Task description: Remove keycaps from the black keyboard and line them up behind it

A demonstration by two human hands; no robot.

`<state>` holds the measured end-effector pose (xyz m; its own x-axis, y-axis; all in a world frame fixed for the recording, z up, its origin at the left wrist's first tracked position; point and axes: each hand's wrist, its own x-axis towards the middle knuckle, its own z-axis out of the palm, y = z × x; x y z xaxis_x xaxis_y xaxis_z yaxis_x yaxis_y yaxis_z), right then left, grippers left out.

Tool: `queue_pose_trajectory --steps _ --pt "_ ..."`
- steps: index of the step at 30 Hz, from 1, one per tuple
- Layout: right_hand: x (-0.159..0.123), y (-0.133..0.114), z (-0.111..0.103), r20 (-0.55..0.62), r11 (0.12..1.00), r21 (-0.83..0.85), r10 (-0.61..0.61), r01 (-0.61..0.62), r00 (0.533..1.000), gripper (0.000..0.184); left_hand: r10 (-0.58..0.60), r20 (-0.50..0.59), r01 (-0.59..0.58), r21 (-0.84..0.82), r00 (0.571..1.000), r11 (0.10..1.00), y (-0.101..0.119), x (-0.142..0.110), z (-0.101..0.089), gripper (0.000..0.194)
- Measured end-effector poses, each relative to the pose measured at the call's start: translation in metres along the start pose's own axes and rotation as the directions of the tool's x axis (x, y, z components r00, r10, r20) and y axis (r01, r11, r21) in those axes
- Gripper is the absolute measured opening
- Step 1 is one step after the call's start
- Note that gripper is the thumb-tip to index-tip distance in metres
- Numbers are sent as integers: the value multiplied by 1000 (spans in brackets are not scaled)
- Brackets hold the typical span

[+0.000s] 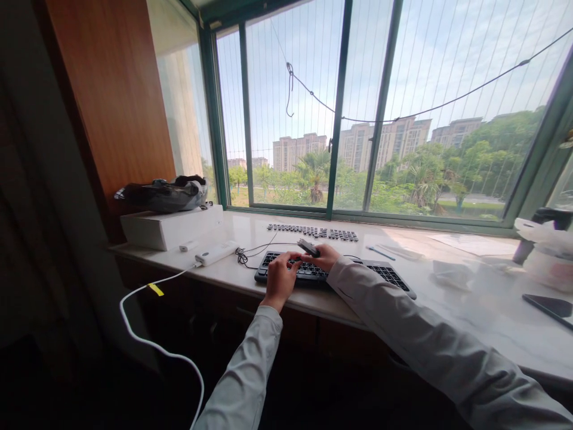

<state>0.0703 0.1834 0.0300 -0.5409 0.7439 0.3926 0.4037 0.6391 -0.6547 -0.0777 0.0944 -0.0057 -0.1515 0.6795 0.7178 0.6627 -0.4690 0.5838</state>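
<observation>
Presently, both hands work over a black keyboard (340, 272) lying on the pale sill (470, 298) below the window (358, 107).

Left hand (280, 278): fingers curled downward, fingertips touching the keys at the left end of the keyboard. Whether anything is pinched between the fingertips cannot be told.

Right hand (326, 257): closed around a small dark tool (308, 247), held tilted just above the key rows, beside the left hand.

Surroundings:
- A row of loose keycaps (313, 232) lies on the sill behind the keyboard, well apart from the hands.
- A thin black cable (250, 252) runs from the left end of the keyboard.
- A white adapter (215, 253) with a white cord (152, 346) lies left of the keyboard.
- A white box (172, 227) stands at the far left, a dark bag (161, 194) on top.
- A phone (548, 306) lies at the right edge.
</observation>
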Motion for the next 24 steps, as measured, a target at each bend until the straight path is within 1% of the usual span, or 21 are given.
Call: queue_pose_trajectory --steps 2,3,4,5,6,8,10,13,15,17,18,19,21,22,24 --pt "-7 -3 -7 -7 970 -226 -93 89 996 30 -21 -4 21 17 1000 1000 -1 0 1 14" --pt "-12 -4 -13 -5 933 -338 -130 121 991 27 -35 -7 35 27 999 999 -1 0 2 15" --pt "-19 -5 -21 -6 900 -412 -163 146 987 21 -48 -8 49 39 999 998 -1 0 2 15" --pt "-26 -6 -30 -12 868 -475 -173 147 985 17 -57 -1 57 53 998 997 -1 1 1 15" --pt "-34 -4 -40 -29 838 -533 -159 119 987 15 -59 14 58 68 998 996 -1 3 1 14" --pt "-49 3 -60 -29 780 -616 -156 106 987 10 -52 61 46 102 997 994 3 11 -2 13" --pt "-61 17 -78 -43 735 -671 -178 104 983 14 -45 103 31 140 994 990 8 26 -4 15" --pt "-70 39 -94 -91 720 -692 -164 57 982 17 -41 155 5 227 987 974 16 65 -3 21" --pt "-71 47 -99 -130 719 -695 -136 8 982 15 -45 214 -22 300 976 954 15 99 5 18" --pt "-71 48 -98 -160 725 -689 -141 -8 977 14 -117 277 3 380 954 925 7 134 18 18" --pt "-71 46 -96 -154 729 -684 -160 12 975 13 -159 333 4 421 929 907 1 151 26 20" --pt "-72 44 -94 -134 728 -684 -188 47 973 11 -196 386 -6 462 901 887 -7 165 34 21" --pt "-72 40 -87 -65 723 -680 -224 122 972 12 -238 440 -13 496 866 868 -26 189 51 20" --pt "-73 38 -83 -26 727 -669 -234 157 972 14 -257 461 -18 511 850 859 -36 198 59 20" --pt "-73 37 -77 1 746 -641 -233 179 973 18 -285 490 -32 542 823 840 -57 211 74 19"
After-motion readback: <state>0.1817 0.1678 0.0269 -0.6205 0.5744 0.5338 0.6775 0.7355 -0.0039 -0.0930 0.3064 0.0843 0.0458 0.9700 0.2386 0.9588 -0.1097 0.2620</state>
